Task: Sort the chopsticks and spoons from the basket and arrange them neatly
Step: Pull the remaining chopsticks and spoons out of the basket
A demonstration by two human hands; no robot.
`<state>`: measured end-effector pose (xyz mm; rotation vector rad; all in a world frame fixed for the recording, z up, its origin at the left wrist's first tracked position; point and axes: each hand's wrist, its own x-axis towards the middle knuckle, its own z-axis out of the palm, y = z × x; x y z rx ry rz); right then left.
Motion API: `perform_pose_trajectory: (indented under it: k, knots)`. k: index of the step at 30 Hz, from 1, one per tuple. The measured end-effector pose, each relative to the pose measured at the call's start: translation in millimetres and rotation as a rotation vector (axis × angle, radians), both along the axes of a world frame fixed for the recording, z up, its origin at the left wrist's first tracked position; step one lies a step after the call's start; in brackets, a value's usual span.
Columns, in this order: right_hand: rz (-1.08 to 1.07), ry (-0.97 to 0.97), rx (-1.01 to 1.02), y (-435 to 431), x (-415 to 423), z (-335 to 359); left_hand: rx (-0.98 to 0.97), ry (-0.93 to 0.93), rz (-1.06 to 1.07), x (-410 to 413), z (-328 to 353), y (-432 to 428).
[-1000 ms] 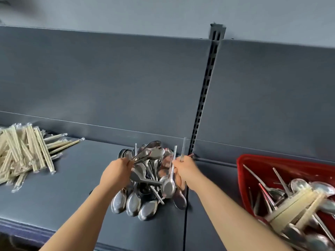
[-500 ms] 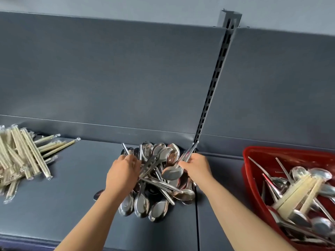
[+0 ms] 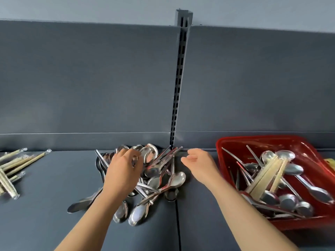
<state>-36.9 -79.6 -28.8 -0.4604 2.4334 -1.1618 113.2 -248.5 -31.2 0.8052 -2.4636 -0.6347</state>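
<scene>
A loose heap of steel spoons (image 3: 159, 171) lies on the grey shelf (image 3: 45, 205) against the back panel. My left hand (image 3: 123, 173) rests on the heap's left side, fingers curled among the handles. My right hand (image 3: 198, 163) hovers just right of the heap, fingers apart and holding nothing. At the right, a red basket (image 3: 220, 147) holds more spoons (image 3: 288, 198) and a bundle of wrapped chopsticks (image 3: 268, 174). Wrapped chopsticks (image 3: 16, 163) lie piled at the far left of the shelf.
A slotted upright post (image 3: 178, 91) runs up the back panel behind the spoon heap. A seam (image 3: 178, 223) splits the shelf between the heap and the basket. The shelf's front part between the piles is bare.
My right hand has let go of the spoons it held; they now lie on the heap, and the hand has drawn back to the right. The left hand stays on the heap.
</scene>
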Motion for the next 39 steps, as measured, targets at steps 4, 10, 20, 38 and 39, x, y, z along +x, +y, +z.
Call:
perform_pose_trajectory:
  k: [4, 10, 20, 38, 39]
  knots:
    - [-0.079, 0.093, -0.083, 76, -28, 19, 0.013, 0.039, -0.186, -43, 12, 45]
    - [-0.231, 0.229, -0.046, 201, -81, 38, 0.035, 0.069, -0.442, -118, 21, 128]
    - [0.006, -0.131, 0.255, 310, -150, 12, 0.100, -0.448, -0.752, -204, -3, 225]
    - [0.248, 0.020, 0.262, 306, -194, -16, -0.009, -0.410, -0.903, -225, -16, 252]
    - [0.231, 0.012, 0.212, 308, -196, -15, 0.016, -0.339, -0.888, -227, -13, 253]
